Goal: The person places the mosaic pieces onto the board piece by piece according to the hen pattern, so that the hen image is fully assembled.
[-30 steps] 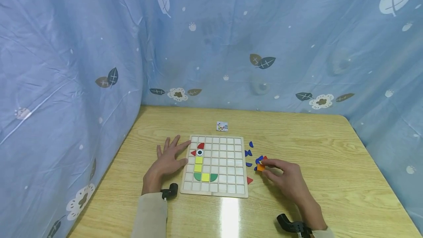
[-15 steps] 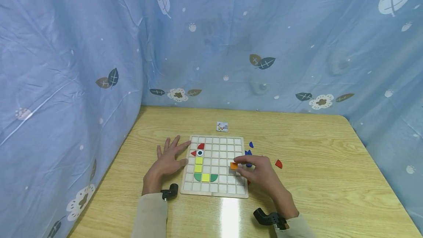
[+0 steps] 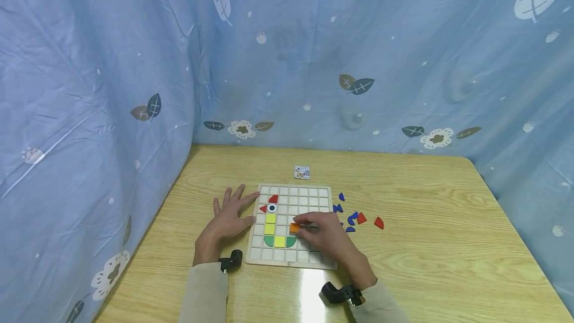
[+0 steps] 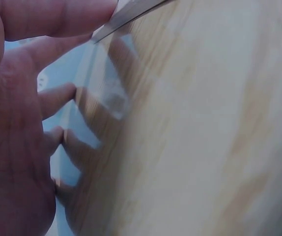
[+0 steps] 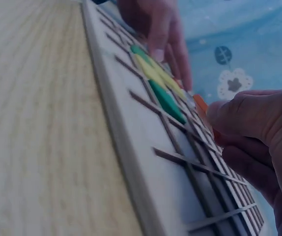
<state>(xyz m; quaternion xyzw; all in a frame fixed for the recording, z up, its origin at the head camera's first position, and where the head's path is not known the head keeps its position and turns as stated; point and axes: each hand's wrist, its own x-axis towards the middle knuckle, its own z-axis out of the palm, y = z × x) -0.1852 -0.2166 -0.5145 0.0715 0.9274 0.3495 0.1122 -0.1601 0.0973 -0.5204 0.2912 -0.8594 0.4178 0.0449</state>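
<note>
My right hand [image 3: 326, 233] pinches an orange square tile [image 3: 294, 228] between thumb and fingers, close over the wooden grid board [image 3: 289, 264]. In the right wrist view the orange tile [image 5: 200, 103] shows at the fingertips, near a green quarter-round piece [image 5: 166, 102]. Fingers spread, my left hand [image 3: 226, 221] lies on the table with thumb and index finger at the board's left edge. On the board, yellow squares [image 3: 270, 223], green quarter-rounds [image 3: 291, 242], red pieces [image 3: 273, 198] and a round eye tile [image 3: 271, 208] form a bird-like shape.
Loose blue pieces [image 3: 351, 222] are scattered right of the board, some partly behind my right hand. Red quarter-rounds [image 3: 378, 223] lie farther right. A small pattern card [image 3: 302, 172] lies behind the board. A blue patterned curtain [image 3: 305, 64] hangs around the table [image 3: 448, 223].
My right hand has taken the orange tile from the loose pieces and carried it left over the board's middle. The left hand stays in place.
</note>
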